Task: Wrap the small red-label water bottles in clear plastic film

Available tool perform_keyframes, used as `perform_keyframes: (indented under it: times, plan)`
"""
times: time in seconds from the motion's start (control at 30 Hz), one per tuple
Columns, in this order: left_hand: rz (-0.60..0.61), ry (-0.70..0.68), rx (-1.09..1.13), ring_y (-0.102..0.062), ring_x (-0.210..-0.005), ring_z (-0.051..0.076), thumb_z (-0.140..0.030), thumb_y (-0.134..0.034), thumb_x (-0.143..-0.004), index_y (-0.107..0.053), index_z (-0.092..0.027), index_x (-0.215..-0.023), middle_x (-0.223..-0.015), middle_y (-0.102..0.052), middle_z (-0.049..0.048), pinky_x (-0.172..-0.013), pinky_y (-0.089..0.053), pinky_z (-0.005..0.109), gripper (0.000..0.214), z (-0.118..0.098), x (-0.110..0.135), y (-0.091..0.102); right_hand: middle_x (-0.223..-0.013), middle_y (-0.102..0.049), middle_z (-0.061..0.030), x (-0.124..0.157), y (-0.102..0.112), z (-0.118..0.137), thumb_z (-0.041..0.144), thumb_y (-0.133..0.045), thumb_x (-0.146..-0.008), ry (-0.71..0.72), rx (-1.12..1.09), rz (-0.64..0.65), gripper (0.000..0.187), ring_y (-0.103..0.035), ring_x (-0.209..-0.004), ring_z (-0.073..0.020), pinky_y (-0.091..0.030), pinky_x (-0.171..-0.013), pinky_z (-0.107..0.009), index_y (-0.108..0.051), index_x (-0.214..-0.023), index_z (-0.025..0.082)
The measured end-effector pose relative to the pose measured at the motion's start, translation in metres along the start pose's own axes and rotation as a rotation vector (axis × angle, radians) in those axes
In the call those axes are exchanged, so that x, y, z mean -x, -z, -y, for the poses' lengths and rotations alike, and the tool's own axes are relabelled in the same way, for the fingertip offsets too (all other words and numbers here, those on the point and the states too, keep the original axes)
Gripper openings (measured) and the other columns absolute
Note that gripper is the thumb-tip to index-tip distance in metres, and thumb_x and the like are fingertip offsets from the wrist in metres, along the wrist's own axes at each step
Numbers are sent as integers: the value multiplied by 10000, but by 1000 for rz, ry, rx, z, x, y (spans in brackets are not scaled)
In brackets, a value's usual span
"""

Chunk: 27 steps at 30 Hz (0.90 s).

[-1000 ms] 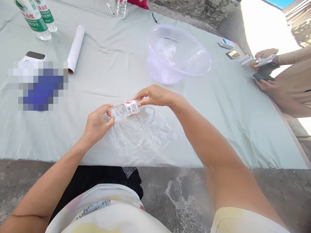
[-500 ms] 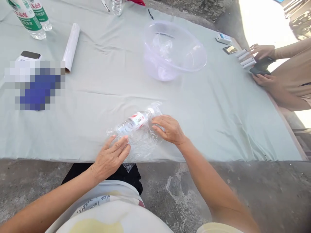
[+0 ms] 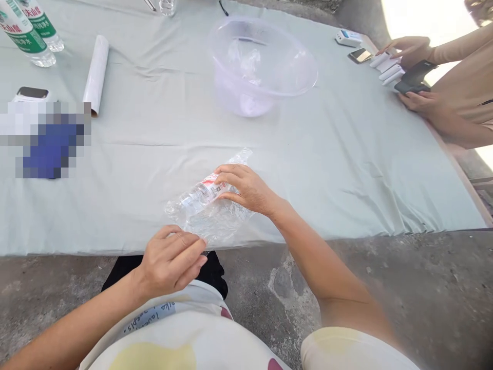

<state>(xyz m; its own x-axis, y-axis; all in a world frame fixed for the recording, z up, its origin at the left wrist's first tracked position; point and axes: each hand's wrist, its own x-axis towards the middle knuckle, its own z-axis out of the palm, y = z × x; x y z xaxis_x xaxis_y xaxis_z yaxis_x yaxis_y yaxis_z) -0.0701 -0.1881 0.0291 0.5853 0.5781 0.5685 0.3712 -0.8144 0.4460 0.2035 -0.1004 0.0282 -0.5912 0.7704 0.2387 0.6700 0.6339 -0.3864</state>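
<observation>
Your right hand [image 3: 246,187] has its grip clasped over the label end of the small clear plastic bottle with a red-and-white label [image 3: 204,192]. The bottle lies on its side on the crinkled clear plastic film [image 3: 215,223], at the tabletop [image 3: 346,169] edge nearest you. Your left hand [image 3: 171,259] hovers just nearer you than that grip, fingers curled; whether it pinches the film cannot be told

Risk: the round bottle may roll off the edge if the film slips

Count: one bottle and one film at the grip; beyond the grip, one clear plastic basin [image 3: 234,92], one white roll [image 3: 96,72], two green-labelled bottles [image 3: 25,36]
</observation>
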Motion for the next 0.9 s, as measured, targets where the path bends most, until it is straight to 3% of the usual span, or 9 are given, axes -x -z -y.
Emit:
perform_keyframes:
  times: [0.1,0.17,0.27,0.33,0.43,0.53,0.67,0.8,0.9]
  plan:
    - [-132,330,-63,-705,-873,182,-220,-467,-953,-634,-252,-1059,-945,-749,42,-824,-538,345,200,14,-32,9,-1193,-665,-92,22,-9,7,341,-577,-960,-40,93,-68,248,-621,-1168,-252,-497,-1010,-458,-637,-1198,302]
    - [-25,465,-81,-662,-1080,224,-272,-444,-967,-630,-240,-1120,-1111,-723,67,-936,-514,391,243,30,-54,2,-1126,-667,-81,38,-16,14,262,-560,-959,-89,157,-115,287,-630,-1148,-241,-511,-1004,-450,-639,-1226,332]
    - [298,416,15,-558,-1272,288,-365,-513,-940,-601,-206,-1236,-1290,-647,112,-1047,-467,473,347,46,-72,-23,-1103,-664,-88,61,-24,26,260,-583,-935,-117,185,-200,302,-624,-1182,-255,-524,-1014,-462,-656,-1221,325]
    - [414,373,46,-504,-1338,310,-393,-519,-943,-567,-196,-1300,-1338,-616,124,-1096,-426,518,411,43,-69,-42,-1084,-672,-89,76,-28,34,313,-599,-922,-143,155,-262,282,-623,-1197,-273,-529,-1014,-490,-664,-1196,321]
    - [394,320,-5,-479,-1357,330,-363,-588,-908,-460,-199,-1416,-1392,-569,144,-1118,-401,540,549,18,-53,-63,-968,-689,-76,93,-34,48,372,-534,-945,-340,59,-401,185,-687,-999,-262,-586,-867,-476,-678,-1048,316]
    - [355,229,-122,-552,-1273,336,-178,-603,-863,-411,-250,-1460,-1426,-520,179,-968,-518,486,631,-9,-38,-75,-819,-677,-57,96,-36,58,446,-516,-948,-655,-74,-509,199,-660,-710,-222,-583,-632,-393,-631,-955,284]
    - [256,232,-303,-627,-1164,352,-81,-504,-892,-465,-254,-1429,-1413,-510,243,-780,-570,435,565,-17,-31,-76,-880,-700,-66,66,-38,57,485,-538,-930,-799,-200,-450,328,-672,-750,-220,-570,-652,-362,-607,-1148,249]
    - [168,443,-428,-597,-1225,387,-157,-561,-914,-465,-221,-1454,-1468,-459,264,-849,-564,485,552,0,-30,-61,-1051,-701,-86,-2,-46,51,402,-505,-958,-655,-351,-341,356,-672,-934,-204,-548,-773,-333,-616,-1238,212]
    - [120,586,-473,-521,-1308,466,-279,-629,-897,-440,-81,-1476,-1524,-357,344,-960,-510,575,640,9,-28,-48,-1040,-692,-83,-54,-53,53,362,-511,-964,-531,-454,-280,342,-643,-972,-185,-518,-841,-322,-649,-1211,169]
